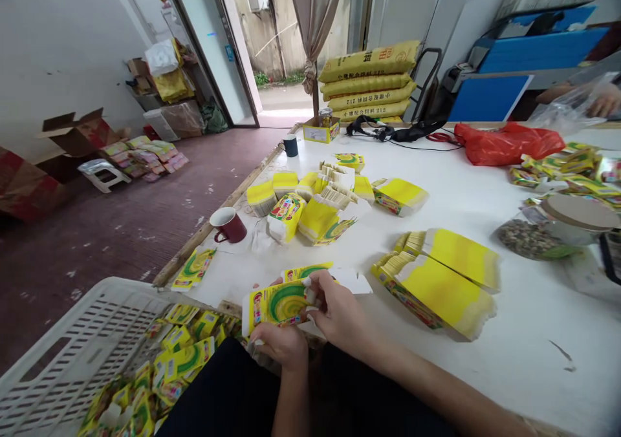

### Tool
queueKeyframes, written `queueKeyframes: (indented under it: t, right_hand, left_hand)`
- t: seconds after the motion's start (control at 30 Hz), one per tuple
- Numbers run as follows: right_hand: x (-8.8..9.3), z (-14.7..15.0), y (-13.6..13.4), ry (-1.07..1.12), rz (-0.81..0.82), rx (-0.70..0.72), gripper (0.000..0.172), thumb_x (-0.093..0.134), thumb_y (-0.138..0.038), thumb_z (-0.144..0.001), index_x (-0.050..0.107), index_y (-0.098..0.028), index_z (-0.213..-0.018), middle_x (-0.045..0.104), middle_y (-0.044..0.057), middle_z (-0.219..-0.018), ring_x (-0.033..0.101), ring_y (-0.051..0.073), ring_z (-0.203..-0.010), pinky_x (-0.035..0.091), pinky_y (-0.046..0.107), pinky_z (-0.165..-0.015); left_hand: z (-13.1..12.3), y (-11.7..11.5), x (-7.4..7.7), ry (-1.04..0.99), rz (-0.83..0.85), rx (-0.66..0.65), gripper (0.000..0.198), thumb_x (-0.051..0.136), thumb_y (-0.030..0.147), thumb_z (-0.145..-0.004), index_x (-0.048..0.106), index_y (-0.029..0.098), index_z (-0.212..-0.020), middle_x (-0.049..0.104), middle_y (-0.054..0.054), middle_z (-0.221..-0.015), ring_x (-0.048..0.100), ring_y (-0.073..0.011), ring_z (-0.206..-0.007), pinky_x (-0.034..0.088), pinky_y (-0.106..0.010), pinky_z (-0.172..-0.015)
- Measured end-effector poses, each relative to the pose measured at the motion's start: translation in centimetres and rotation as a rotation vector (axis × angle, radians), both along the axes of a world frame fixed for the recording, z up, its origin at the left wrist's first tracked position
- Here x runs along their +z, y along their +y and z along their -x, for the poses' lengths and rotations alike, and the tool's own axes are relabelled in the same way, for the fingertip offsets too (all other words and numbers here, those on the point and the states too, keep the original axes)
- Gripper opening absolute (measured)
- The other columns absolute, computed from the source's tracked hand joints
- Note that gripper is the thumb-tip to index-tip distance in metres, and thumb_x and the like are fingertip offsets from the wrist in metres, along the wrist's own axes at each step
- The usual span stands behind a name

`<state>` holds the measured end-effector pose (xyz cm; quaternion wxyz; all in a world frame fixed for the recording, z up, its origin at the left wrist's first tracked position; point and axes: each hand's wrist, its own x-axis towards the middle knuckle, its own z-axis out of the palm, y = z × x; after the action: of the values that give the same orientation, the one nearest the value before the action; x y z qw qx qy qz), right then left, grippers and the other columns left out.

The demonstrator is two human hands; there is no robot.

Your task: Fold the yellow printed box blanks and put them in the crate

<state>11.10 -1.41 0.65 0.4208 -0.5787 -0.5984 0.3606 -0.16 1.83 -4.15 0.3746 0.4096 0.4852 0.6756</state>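
Head view, far left: a white slatted plastic crate (104, 308) stands beside the counter (524, 333), with a loose heap of small yellow-and-green printed packets (189, 359) in it. Just right of it, a flat yellow carton with a green swirl (195, 269) lies at the counter's edge, near a maroon mug with a white inside (231, 225).

Next comes the left hand (284, 345), curled around a small yellow cardboard carton with a green swirl and white edges (281, 304); its thumb presses the lower front, and fingertips show behind the upper edge. This carton is held above the counter's near edge, over the person's lap. At its right end the right hand (337, 308) is nearly closed, thumb and fingers pinching the end; exactly which flap they grip cannot be told. Just behind the held carton shows a second yellow carton (303, 272).

Farther back, a cluster of yellow card bundles (317, 217) lies on the counter. Right of the hands, two long rows of stacked flat yellow cartons (436, 288) lie side by side. Rightmost are a clear lidded jar (538, 233), a crumpled red plastic bag (507, 143) and, beyond, a co-worker's hand (604, 101) by clear plastic.
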Motion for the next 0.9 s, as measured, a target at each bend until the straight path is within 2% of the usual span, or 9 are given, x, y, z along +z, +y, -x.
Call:
queueKeyframes:
  t: [0.07,0.13,0.3,0.43,0.57,0.67,0.8,0.87,0.9]
  right_hand:
    - [0.5,-0.3,-0.1,0.009,-0.007,0.031,0.042,0.062,-0.004,-0.074,0.045,-0.025,-0.107,0.057,-0.003,-0.084,0.054,0.015,-0.070,0.041,0.026,-0.064]
    - [1.4,-0.5,-0.1,0.016,-0.029,0.082,0.043,0.063,-0.005,-0.075,0.044,-0.025,-0.108,0.055,-0.004,-0.082,0.054,0.015,-0.069,0.041,0.026,-0.065]
    - [4.3,-1.1,0.3,-0.024,-0.098,0.243,0.046,0.062,-0.006,-0.081,0.044,-0.024,-0.118,0.062,-0.002,-0.091,0.062,0.018,-0.082,0.044,0.030,-0.076]
    - [4.7,-1.4,0.1,0.016,-0.077,0.333,0.045,0.062,-0.005,-0.082,0.045,-0.025,-0.117,0.062,-0.003,-0.092,0.061,0.015,-0.078,0.044,0.028,-0.074]
    - [3.4,-0.6,0.0,0.141,-0.047,0.375,0.042,0.066,-0.004,-0.078,0.047,-0.025,-0.109,0.060,-0.005,-0.088,0.059,0.011,-0.071,0.045,0.024,-0.069]
    - [2.9,1.0,0.3,0.186,-0.034,0.396,0.041,0.068,-0.003,-0.075,0.048,-0.025,-0.104,0.061,-0.005,-0.087,0.059,0.011,-0.070,0.046,0.023,-0.067]
    - [3.5,3.5,1.0,0.207,0.028,0.440,0.044,0.070,-0.007,-0.073,0.048,-0.026,-0.105,0.060,-0.007,-0.082,0.056,0.010,-0.064,0.044,0.022,-0.062]
    - [3.8,4.2,1.3,0.196,0.051,0.456,0.047,0.073,-0.010,-0.071,0.047,-0.026,-0.106,0.059,-0.008,-0.081,0.053,0.009,-0.062,0.042,0.022,-0.060]
    - [3.8,4.5,1.5,0.181,0.055,0.461,0.048,0.073,-0.010,-0.070,0.046,-0.026,-0.107,0.058,-0.009,-0.081,0.052,0.009,-0.062,0.041,0.021,-0.059]
  left_hand:
    - [-0.4,-0.2,0.6,-0.035,-0.099,0.159,0.062,0.040,0.065,-0.096,0.065,0.017,-0.126,0.074,-0.015,-0.115,0.067,-0.0329,-0.119,0.056,-0.047,-0.101]
    - [-0.7,-0.4,1.6,-0.097,-0.173,0.215,0.065,0.040,0.068,-0.096,0.062,0.019,-0.132,0.073,-0.013,-0.122,0.065,-0.0311,-0.124,0.054,-0.046,-0.106]
    - [-1.3,-1.7,4.6,-0.361,-0.142,0.008,0.069,0.042,0.074,-0.094,0.066,0.018,-0.127,0.070,-0.014,-0.131,0.060,-0.0317,-0.132,0.048,-0.046,-0.114]
    - [-1.7,-3.3,6.1,-0.483,-0.068,-0.017,0.064,0.049,0.069,-0.094,0.066,0.018,-0.128,0.066,-0.014,-0.140,0.056,-0.0321,-0.138,0.041,-0.048,-0.120]
    - [-0.6,-4.3,5.7,-0.430,-0.036,0.024,0.063,0.049,0.070,-0.093,0.064,0.024,-0.134,0.065,-0.013,-0.142,0.057,-0.0314,-0.137,0.042,-0.048,-0.118]
    - [1.5,-4.5,4.7,-0.253,-0.040,0.107,0.060,0.048,0.070,-0.094,0.067,0.024,-0.127,0.070,-0.011,-0.135,0.059,-0.0299,-0.134,0.046,-0.047,-0.115]
    - [4.7,-4.5,3.7,0.043,-0.083,0.225,0.040,0.081,0.048,-0.078,0.073,0.022,-0.107,0.073,-0.011,-0.122,0.048,-0.0313,-0.145,0.034,-0.047,-0.124]
    - [5.5,-4.2,3.6,0.097,-0.102,0.263,0.038,0.087,0.042,-0.072,0.074,0.021,-0.100,0.074,-0.011,-0.119,0.043,-0.0313,-0.148,0.030,-0.046,-0.126]
    - [5.5,-4.0,3.6,0.081,-0.104,0.256,0.037,0.083,0.048,-0.075,0.074,0.022,-0.099,0.074,-0.011,-0.118,0.044,-0.0309,-0.146,0.032,-0.045,-0.126]
